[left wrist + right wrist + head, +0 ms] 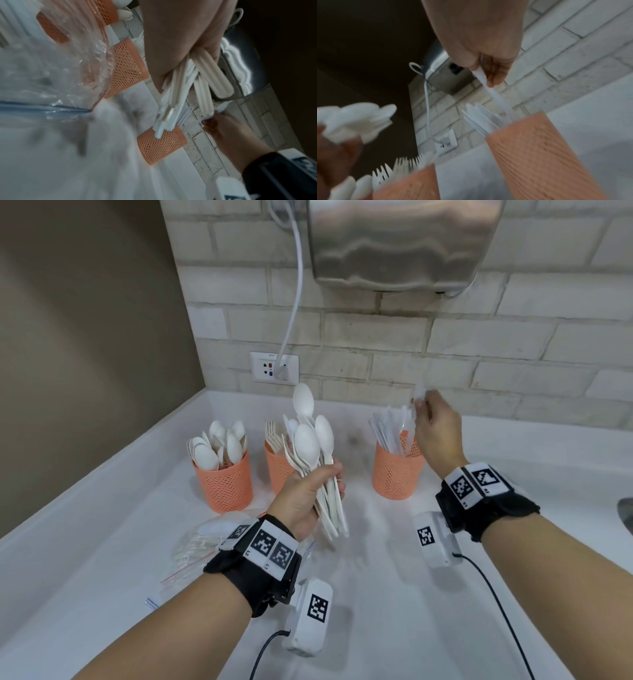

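Note:
My left hand (313,494) grips a bundle of white plastic spoons (313,440) by the handles (181,89), bowls up, above the counter in front of the middle cup. My right hand (433,426) pinches the top of one white plastic knife (494,94), whose lower end dips into the right orange mesh cup (397,470), which holds several white knives (481,119). The middle orange cup (277,470) holds forks (399,166). The left orange cup (224,482) holds spoons.
A clear zip bag (195,546) lies on the white counter (376,577) under my left wrist. Behind stand a brick wall, a wall socket (274,368) with a cable, and a steel hand dryer (400,241). A sink edge (625,515) shows far right.

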{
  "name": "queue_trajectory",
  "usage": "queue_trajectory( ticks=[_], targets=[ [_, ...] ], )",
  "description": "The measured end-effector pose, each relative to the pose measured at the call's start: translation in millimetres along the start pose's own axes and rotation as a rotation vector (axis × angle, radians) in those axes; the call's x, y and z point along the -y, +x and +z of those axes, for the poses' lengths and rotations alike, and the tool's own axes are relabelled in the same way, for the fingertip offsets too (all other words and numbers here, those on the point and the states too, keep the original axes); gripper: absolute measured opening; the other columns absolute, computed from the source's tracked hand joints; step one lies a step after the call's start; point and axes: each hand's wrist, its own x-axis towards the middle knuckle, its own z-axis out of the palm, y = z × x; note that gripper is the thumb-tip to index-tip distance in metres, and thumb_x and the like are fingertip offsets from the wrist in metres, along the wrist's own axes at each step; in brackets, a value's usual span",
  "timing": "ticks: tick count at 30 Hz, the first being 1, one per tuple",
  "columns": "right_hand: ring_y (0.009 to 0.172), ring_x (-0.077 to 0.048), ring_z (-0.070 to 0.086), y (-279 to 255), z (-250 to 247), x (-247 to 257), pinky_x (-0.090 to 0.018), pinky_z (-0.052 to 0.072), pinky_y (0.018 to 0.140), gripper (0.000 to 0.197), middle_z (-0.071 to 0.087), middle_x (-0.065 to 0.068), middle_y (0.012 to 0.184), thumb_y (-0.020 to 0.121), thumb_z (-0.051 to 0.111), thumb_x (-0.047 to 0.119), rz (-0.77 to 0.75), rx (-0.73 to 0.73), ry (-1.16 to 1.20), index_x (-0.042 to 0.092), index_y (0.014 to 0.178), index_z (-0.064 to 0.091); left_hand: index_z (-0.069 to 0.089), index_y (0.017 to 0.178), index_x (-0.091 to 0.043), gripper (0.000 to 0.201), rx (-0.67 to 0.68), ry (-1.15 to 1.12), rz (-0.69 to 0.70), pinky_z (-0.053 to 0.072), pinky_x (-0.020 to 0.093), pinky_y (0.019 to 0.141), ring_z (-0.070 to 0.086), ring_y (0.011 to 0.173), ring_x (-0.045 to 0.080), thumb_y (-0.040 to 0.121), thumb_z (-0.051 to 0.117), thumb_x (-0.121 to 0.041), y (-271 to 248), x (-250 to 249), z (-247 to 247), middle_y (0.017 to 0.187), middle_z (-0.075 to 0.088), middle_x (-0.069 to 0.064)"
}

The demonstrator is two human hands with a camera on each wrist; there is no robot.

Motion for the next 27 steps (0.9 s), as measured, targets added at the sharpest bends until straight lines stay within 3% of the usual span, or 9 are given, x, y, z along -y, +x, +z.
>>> queue_trajectory(
  ticks=[3, 6, 10, 13, 15, 17, 20, 24, 27],
  targets=[
    [0.100, -0.036, 0.043, -8, 8, -19, -0.041, 0.035, 0.082, 0.028, 0.058, -0.021, 0.087, 0.098, 0.034, 0.018, 0.146, 0.204, -0.343, 0.003, 0.080, 0.051, 0.062, 0.085, -0.010, 0.007, 0.029, 0.067, -0.004, 0.053, 0.025, 0.061, 0.061, 0.054, 0.011, 0.084, 0.063, -0.004, -1, -2, -2, 0.066, 0.061, 0.000],
    [0.113, -0.040, 0.038, -10, 11, -24, -0.043, 0.033, 0.092, 0.036, 0.054, -0.023, 0.113, 0.098, 0.034, 0.021, 0.209, 0.324, -0.514, 0.002, 0.104, 0.064, 0.063, 0.094, -0.008, 0.014, 0.035, 0.106, 0.007, 0.054, 0.024, 0.059, 0.065, 0.057, 0.011, 0.081, 0.065, -0.001, -3, -4, -4, 0.074, 0.064, 0.003],
    [0.122, -0.040, 0.033, -10, 12, -14, -0.045, 0.031, 0.099, 0.038, 0.041, -0.023, 0.131, 0.093, 0.042, 0.017, 0.231, 0.346, -0.548, 0.006, 0.130, 0.049, 0.065, 0.093, -0.010, 0.016, 0.037, 0.118, 0.008, 0.055, 0.023, 0.059, 0.068, 0.062, 0.010, 0.081, 0.065, -0.001, -4, -5, -3, 0.082, 0.067, 0.005],
    [0.118, -0.039, 0.039, -19, 13, 7, -0.045, 0.035, 0.097, 0.046, 0.043, -0.023, 0.129, 0.086, 0.049, 0.006, 0.077, 0.141, -0.382, 0.004, 0.131, 0.045, 0.063, 0.104, -0.005, 0.026, 0.005, 0.116, 0.030, 0.056, 0.023, 0.060, 0.068, 0.063, 0.012, 0.079, 0.066, 0.002, -2, -2, -2, 0.085, 0.066, 0.007],
    [0.101, -0.026, 0.051, -29, 15, 30, -0.026, 0.044, 0.090, 0.034, 0.051, -0.018, 0.114, 0.086, 0.051, 0.002, -0.087, 0.082, -0.101, 0.005, 0.119, 0.057, 0.060, 0.109, -0.001, 0.032, -0.035, 0.127, 0.062, 0.056, 0.022, 0.061, 0.066, 0.063, 0.015, 0.078, 0.066, 0.006, 0, 2, 1, 0.084, 0.065, 0.009],
    [0.072, -0.005, 0.052, -44, 18, 59, -0.008, 0.042, 0.068, 0.021, 0.056, -0.004, 0.087, 0.086, 0.053, 0.000, -0.194, 0.194, 0.148, 0.005, 0.103, 0.064, 0.061, 0.102, -0.001, 0.026, -0.069, 0.171, 0.105, 0.056, 0.023, 0.062, 0.062, 0.065, 0.019, 0.078, 0.065, 0.010, 1, 6, 3, 0.080, 0.064, 0.010],
    [0.058, -0.002, 0.046, -61, 29, 87, -0.015, 0.039, 0.059, 0.015, 0.050, 0.006, 0.064, 0.085, 0.062, 0.015, -0.217, 0.304, 0.207, 0.008, 0.098, 0.064, 0.061, 0.093, -0.001, 0.021, -0.091, 0.300, 0.189, 0.052, 0.026, 0.058, 0.058, 0.061, 0.018, 0.079, 0.059, 0.015, 1, 9, 5, 0.073, 0.061, 0.009],
    [0.076, -0.013, 0.046, -69, 38, 95, -0.011, 0.034, 0.060, 0.035, 0.047, -0.001, 0.085, 0.081, 0.068, 0.028, -0.088, 0.263, 0.156, 0.007, 0.106, 0.054, 0.060, 0.086, -0.003, 0.021, -0.123, 0.467, 0.266, 0.045, 0.031, 0.057, 0.056, 0.054, 0.018, 0.077, 0.054, 0.015, 1, 11, 2, 0.064, 0.058, 0.009],
    [0.084, -0.013, 0.045, -70, 38, 100, -0.016, 0.034, 0.062, 0.041, 0.042, 0.000, 0.100, 0.083, 0.065, 0.027, 0.025, 0.359, 0.140, 0.010, 0.116, 0.048, 0.059, 0.099, 0.000, 0.026, -0.155, 0.540, 0.295, 0.046, 0.024, 0.053, 0.057, 0.058, 0.018, 0.078, 0.054, 0.014, 2, 13, -3, 0.069, 0.060, 0.008]
  ],
)
